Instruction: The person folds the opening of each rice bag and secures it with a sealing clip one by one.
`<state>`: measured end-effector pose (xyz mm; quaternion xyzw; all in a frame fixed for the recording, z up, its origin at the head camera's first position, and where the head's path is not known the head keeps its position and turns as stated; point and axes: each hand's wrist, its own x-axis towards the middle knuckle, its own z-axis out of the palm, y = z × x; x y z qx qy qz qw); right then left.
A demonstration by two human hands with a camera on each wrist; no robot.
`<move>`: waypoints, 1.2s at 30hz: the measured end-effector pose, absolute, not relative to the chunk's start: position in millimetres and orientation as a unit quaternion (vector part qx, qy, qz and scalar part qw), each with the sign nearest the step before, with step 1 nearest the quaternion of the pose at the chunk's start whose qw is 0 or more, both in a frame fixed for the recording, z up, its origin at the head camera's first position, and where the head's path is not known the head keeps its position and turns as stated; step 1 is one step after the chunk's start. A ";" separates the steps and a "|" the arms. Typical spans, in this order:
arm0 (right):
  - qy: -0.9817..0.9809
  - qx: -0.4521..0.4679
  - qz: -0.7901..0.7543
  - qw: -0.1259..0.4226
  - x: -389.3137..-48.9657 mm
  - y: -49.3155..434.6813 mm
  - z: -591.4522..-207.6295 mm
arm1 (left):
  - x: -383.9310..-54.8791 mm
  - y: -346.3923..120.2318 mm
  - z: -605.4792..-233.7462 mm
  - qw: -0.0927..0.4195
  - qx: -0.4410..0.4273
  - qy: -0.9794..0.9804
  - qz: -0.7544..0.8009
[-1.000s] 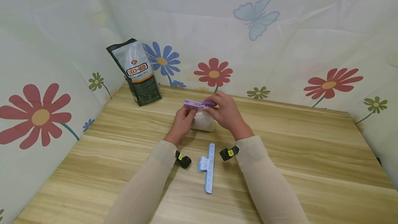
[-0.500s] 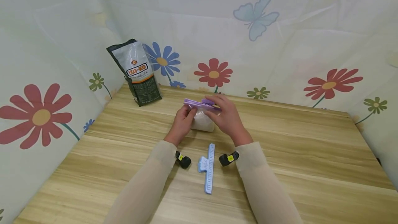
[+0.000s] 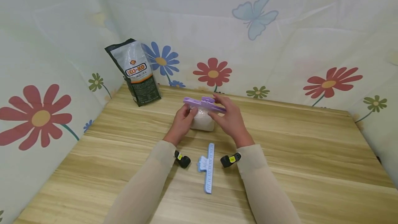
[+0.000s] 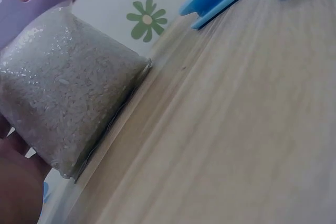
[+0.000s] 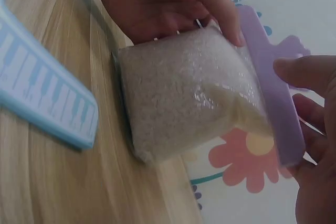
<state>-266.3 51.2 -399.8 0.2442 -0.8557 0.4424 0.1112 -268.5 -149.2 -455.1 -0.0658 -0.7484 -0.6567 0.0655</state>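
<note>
A clear plastic bag of rice (image 3: 202, 121) stands on the table in front of me, with a long purple sealing clip (image 3: 195, 103) across its top. My left hand (image 3: 181, 123) holds the bag's upper left side, thumb in front near the clip's end. With thumb and fingers, my right hand (image 3: 231, 119) pinches the clip's right part. The right wrist view shows the clip (image 5: 270, 90) lying along the gathered top of the bag (image 5: 173, 90), the right thumb on its face. Some fingers of the left hand (image 4: 18, 182) are hidden behind the bag.
Nearer to me, between the forearms, a light blue sealing clip (image 3: 209, 168) with a piano-key pattern lies on the wooden table (image 3: 295, 141). A dark green and silver KO-KO package (image 3: 136, 73) stands at the back left, against a flower-printed cloth (image 3: 273, 51).
My right hand has slid rightward from the clip's middle handle toward its right end, leaving more of the purple clip visible. The left hand and the bag have stayed nearly still.
</note>
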 end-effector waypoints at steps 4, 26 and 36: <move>-0.849 0.190 0.491 0.051 -270.7 58.5 -404.6 | -268.1 -153.1 -454.8 0.049 -0.072 -0.751 -0.654; -0.764 0.139 0.606 -0.172 -285.0 71.7 -444.7 | -270.7 -179.9 -457.5 -0.076 -0.104 -0.733 -0.667; -0.790 0.164 0.570 -0.156 -282.3 62.7 -450.4 | -270.6 -182.6 -455.5 -0.111 -0.109 -0.742 -0.652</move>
